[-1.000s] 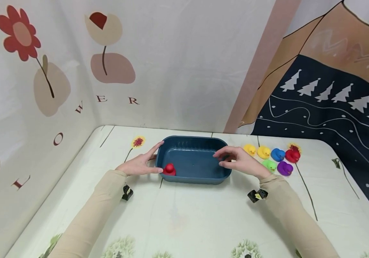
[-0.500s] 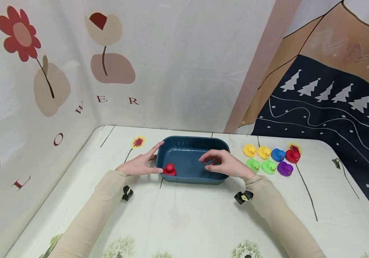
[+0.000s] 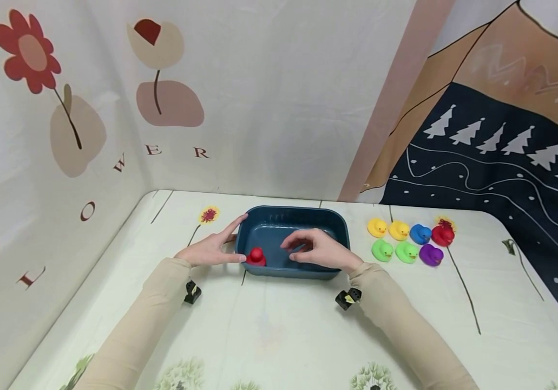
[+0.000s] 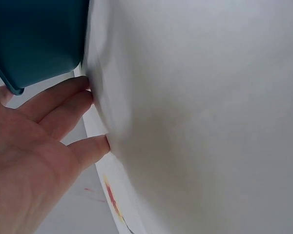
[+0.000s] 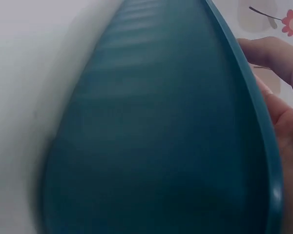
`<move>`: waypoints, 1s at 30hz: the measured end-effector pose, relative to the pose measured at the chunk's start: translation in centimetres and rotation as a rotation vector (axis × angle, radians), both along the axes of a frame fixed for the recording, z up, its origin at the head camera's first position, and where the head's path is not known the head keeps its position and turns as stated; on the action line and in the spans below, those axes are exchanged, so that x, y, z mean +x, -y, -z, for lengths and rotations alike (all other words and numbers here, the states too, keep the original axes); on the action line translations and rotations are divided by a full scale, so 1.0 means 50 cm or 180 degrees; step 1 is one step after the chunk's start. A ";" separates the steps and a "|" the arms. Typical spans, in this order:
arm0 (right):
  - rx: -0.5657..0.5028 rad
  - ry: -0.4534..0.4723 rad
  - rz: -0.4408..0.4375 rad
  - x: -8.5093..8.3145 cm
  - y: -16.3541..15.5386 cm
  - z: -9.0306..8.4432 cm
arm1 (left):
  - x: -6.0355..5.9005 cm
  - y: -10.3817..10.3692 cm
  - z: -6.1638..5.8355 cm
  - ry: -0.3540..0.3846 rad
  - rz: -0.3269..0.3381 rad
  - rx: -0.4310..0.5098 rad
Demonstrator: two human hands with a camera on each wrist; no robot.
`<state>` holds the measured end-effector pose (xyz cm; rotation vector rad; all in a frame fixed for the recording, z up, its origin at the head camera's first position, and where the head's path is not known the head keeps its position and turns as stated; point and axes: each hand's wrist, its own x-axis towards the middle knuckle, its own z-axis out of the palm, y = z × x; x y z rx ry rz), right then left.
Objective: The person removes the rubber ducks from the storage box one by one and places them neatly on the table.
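A dark blue rectangular plastic tub stands on the table, with a red rubber duck in its near left corner. My left hand spans the tub's left end, thumb at the near rim close to the duck and index finger at the far rim. In the left wrist view its fingers look mostly straight, some tips touching the cloth. Over the tub's inside, right of the duck, hovers my right hand. Its fingers are loosely bent, apart from the thumb, with nothing seen between them.
Right of the tub sit two yellow ducks, a blue duck, a red duck, two green ducks and a purple duck. A printed cloth wall rises behind the table.
My right hand has moved left from the tub's right end to over its middle, uncovering the green duck on the left. The left hand and tub stay put.
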<state>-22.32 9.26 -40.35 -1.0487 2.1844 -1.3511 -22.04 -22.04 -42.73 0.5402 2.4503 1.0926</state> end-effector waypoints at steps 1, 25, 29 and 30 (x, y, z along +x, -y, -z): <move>-0.0019 0.0006 -0.0027 -0.001 0.004 0.001 | 0.000 0.000 0.000 0.0001 -0.0007 -0.0009; -0.0031 0.0175 0.0015 -0.010 0.104 0.025 | -0.002 0.001 0.002 0.0008 0.0018 -0.0047; -0.0074 0.0159 0.0037 -0.008 0.111 0.029 | -0.002 0.001 0.000 0.0011 0.0026 -0.0021; -0.0090 0.0167 0.0047 -0.008 0.112 0.030 | -0.002 0.001 -0.001 0.0009 0.0031 -0.0014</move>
